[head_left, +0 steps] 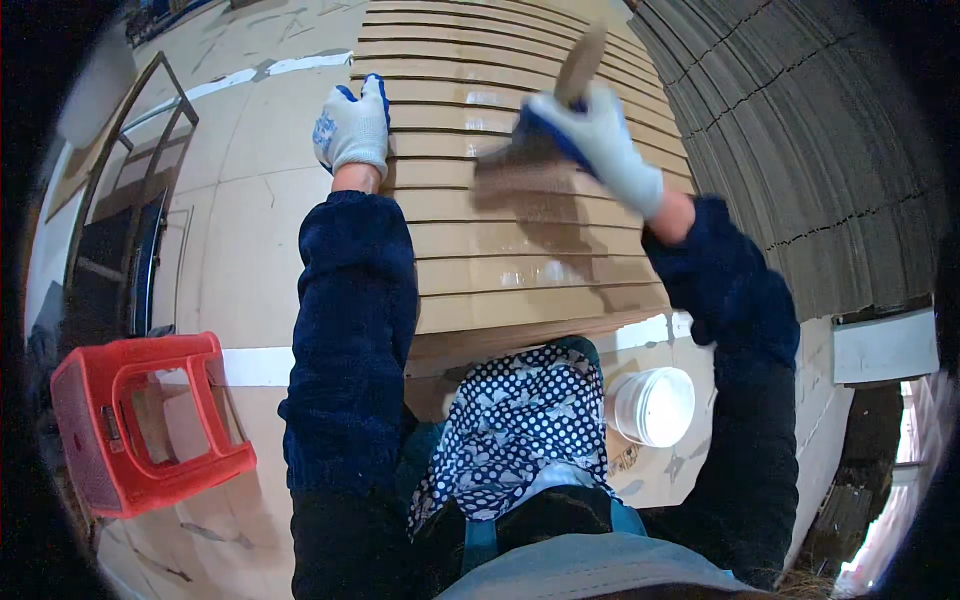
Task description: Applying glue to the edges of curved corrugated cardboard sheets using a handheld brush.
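Observation:
In front of me lies a stepped row of overlapping brown cardboard sheets (450, 240), with dark gaps between the strips and shiny, wet-looking patches. My right hand (605, 145), in a white glove with blue coating, grips a wide brush (583, 65) by its upright handle. The brush head, smeared by motion, is over the middle strips. At the sheets' left edge is my left hand (352, 128), gloved the same way. Its fingers curl at the edge, with the thumb side toward the cardboard; the fingertips are partly hidden.
A red plastic stool (145, 420) stands on the floor at the left, below a dark metal frame (125, 200). Close by my right side is a white bucket (655, 405). Tall stacks of grey-brown sheets (800, 130) border the right.

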Demonstrator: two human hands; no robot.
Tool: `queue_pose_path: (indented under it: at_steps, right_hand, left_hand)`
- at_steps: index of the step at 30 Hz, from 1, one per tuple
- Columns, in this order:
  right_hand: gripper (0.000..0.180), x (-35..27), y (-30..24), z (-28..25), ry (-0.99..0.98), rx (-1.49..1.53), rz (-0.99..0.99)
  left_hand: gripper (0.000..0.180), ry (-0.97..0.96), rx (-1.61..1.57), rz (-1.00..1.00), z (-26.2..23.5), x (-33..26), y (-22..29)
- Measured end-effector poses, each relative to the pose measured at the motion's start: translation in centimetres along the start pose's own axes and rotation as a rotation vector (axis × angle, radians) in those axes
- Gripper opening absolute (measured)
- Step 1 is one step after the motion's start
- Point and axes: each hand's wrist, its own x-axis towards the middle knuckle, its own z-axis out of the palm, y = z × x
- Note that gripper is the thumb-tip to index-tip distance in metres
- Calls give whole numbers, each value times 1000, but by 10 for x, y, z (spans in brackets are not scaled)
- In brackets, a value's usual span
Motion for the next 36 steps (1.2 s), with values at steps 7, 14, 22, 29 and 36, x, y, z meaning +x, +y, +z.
queue_pose_path:
  at_steps: [7,14,22,29,36]
  right_hand:
    - [32,119,40,22,321,-301,7]
    - [32,-34,1,15,-64,-21,-96]
    - [34,-25,-31,6,9,-21,-144]
    - [30,85,4,27,303,-397,-94]
    - [29,-59,-27,18,-49,-129,-80]
  left_hand:
    - [43,-15,19,-2,4,6,-5]
    - [45,-41,38,20,6,8,-8]
    - [46,21,46,86,8,8,-12]
    - [48,-26,29,77,8,11,-14]
    - [50,32,55,133,21,20,-28]
